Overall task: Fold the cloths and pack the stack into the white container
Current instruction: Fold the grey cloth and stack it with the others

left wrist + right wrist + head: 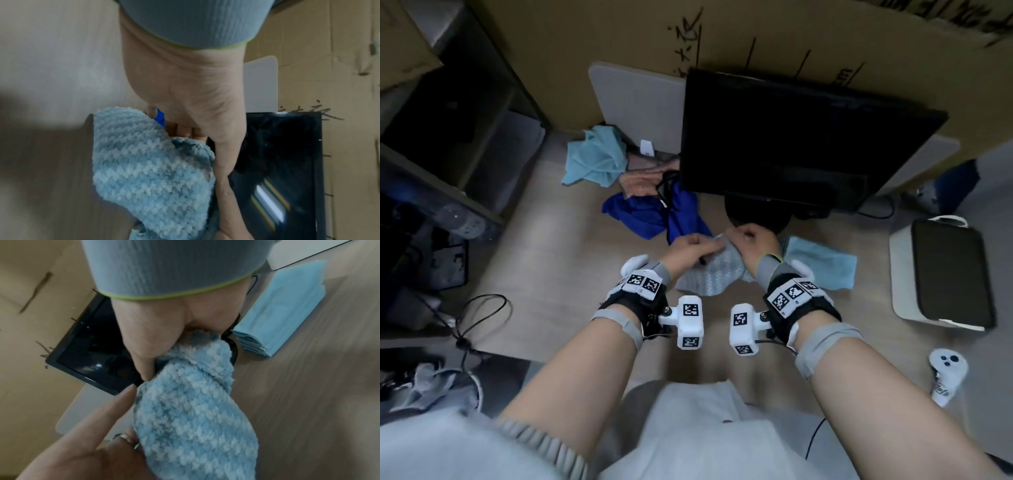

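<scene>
A fluffy pale-blue-and-white striped cloth [709,274] hangs just above the desk in the middle of the head view, held at its far edge by both hands. My left hand [693,245] pinches that edge on the left with curled fingers; the cloth [148,170] droops below the palm. Right beside it, my right hand [751,238] grips the same edge, and the cloth [191,410] bunches out of its fist. A folded light-blue cloth [822,263] lies flat just right of the hands. The white container [900,274], dark inside, stands at the right desk edge.
A pile of loose cloths lies behind the hands: teal [595,157], pink [643,181], royal blue [650,212]. A black monitor [791,137] stands close behind on its base. Cardboard boxes line the back. A white controller [947,370] lies near right; cables at left.
</scene>
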Demonstrator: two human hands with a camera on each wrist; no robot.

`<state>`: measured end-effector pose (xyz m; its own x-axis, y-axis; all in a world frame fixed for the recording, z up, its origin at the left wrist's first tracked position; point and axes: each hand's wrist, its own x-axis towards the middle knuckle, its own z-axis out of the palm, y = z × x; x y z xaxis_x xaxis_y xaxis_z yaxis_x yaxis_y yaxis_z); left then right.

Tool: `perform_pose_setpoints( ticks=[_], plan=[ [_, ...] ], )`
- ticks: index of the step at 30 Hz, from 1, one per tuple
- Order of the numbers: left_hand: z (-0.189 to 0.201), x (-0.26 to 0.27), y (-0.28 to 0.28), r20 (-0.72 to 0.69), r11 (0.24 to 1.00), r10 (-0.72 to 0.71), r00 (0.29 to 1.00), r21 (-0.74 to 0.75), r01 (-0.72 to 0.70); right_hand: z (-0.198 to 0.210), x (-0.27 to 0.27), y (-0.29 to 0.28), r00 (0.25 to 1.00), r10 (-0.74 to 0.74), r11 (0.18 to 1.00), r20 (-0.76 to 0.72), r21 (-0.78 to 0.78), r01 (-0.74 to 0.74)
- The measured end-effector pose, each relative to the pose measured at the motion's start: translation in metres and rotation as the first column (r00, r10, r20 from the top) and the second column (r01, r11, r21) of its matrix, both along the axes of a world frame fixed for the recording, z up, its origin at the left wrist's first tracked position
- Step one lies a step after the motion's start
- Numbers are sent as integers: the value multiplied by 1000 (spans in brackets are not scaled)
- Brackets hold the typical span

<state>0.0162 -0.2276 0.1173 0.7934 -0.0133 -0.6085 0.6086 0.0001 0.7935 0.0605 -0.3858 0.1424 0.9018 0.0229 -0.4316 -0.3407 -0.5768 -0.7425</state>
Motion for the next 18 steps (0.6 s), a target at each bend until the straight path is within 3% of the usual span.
perform_pose_setpoints(
  ticks=[6, 12, 15, 18],
  plan=[
    [-5, -64, -45, 96, 960, 157, 983, 218, -174, 4, -47, -64, 993, -5, 997, 116, 82, -5],
    [-17, -116, -70, 93, 867, 206, 974, 445, -226, -5, -83, -108, 990, -122, 991, 72, 56, 118],
    [-4, -128, -81, 133, 817, 338, 932, 449, -361, -9, -101, -123, 995, 91, 996, 29, -13, -91],
    [6, -131, -78, 166, 806, 362, 917, 439, -397, -9, -117, -127, 943, 316, 944, -102, -59, -323]
  ],
)
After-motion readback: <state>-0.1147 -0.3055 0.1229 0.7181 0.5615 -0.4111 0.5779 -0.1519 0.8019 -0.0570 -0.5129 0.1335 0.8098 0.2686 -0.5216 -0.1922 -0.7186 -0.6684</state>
